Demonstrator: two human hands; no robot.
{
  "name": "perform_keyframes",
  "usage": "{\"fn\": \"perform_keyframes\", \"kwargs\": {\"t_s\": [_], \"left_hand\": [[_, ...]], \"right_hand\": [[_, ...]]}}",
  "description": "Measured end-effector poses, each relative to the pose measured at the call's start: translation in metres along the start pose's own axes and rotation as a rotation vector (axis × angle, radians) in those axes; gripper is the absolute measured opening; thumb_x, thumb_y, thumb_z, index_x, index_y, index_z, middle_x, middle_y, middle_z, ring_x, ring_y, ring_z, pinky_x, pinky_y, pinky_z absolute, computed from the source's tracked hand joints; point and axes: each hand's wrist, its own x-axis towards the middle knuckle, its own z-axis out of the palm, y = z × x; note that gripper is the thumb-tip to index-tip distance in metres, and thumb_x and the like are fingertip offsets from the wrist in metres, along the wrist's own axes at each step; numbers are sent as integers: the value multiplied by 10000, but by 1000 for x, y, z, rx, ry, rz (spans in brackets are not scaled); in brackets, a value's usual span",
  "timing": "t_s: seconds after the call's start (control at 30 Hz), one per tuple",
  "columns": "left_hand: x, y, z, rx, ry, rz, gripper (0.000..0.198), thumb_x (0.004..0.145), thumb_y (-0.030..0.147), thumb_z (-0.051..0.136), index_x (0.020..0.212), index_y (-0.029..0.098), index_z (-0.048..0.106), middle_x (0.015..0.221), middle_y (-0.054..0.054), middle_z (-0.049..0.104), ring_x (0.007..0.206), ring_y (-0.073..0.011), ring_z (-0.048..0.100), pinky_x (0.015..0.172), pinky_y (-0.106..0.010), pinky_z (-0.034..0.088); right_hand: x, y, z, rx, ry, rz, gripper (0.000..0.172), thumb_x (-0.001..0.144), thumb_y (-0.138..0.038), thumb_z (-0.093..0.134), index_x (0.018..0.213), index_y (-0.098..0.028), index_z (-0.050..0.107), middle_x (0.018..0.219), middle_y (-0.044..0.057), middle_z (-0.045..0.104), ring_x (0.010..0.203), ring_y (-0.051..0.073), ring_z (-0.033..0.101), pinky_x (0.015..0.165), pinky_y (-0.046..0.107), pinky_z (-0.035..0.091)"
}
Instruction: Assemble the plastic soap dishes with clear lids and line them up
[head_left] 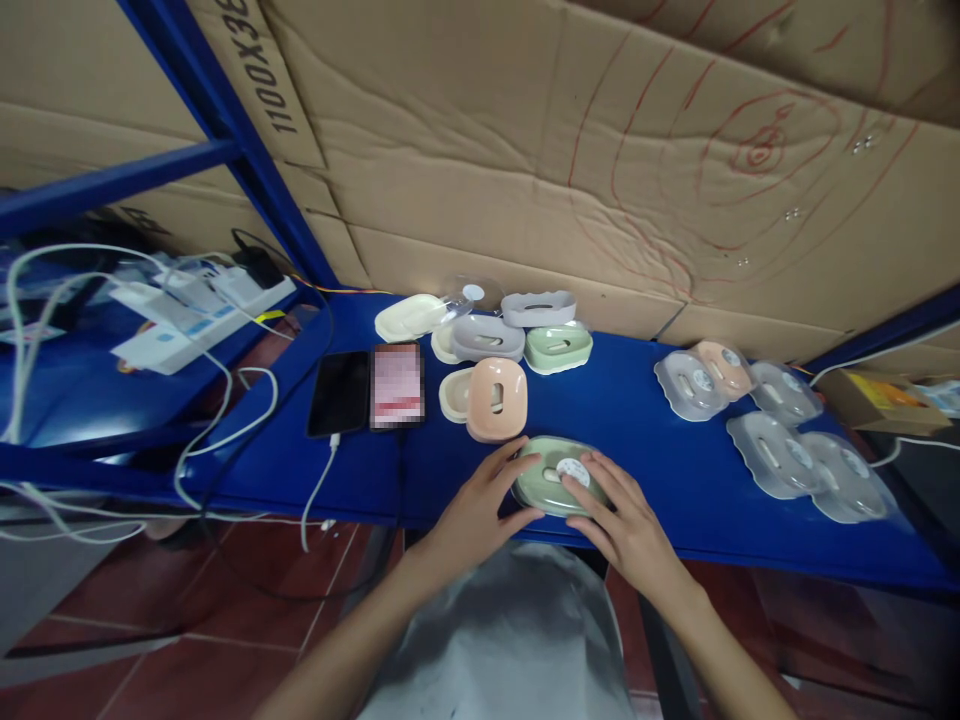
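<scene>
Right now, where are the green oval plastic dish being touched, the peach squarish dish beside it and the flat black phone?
Green oval plastic dish (553, 494), head view: middle.
Peach squarish dish (513, 399), head view: inner floor.
Flat black phone (339, 395), head view: screen.

Cardboard wall behind a blue table, reddish tiled floor below

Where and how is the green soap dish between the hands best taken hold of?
Probably by the rounded ends of the green soap dish, the left hand coming from the left and the right hand from the right. It lies flat, longest from side to side, and holding the ends should leave the sticker on its clear cover unobstructed.
</scene>
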Motion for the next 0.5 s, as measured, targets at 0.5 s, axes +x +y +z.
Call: {"fn": "perform_keyframes", "kwargs": {"t_s": [0.5], "left_hand": [[3, 13, 6, 408, 449, -125, 449, 1026, 239, 638, 1470, 260, 572, 1755, -191, 260, 1632, -457, 244, 1221, -713, 329]], "right_hand": [[36, 117, -11, -342, 116, 562, 730, 1090, -581, 445, 1665, -136, 372, 1680, 270, 394, 1545, 443, 406, 1158, 606, 461]]}}
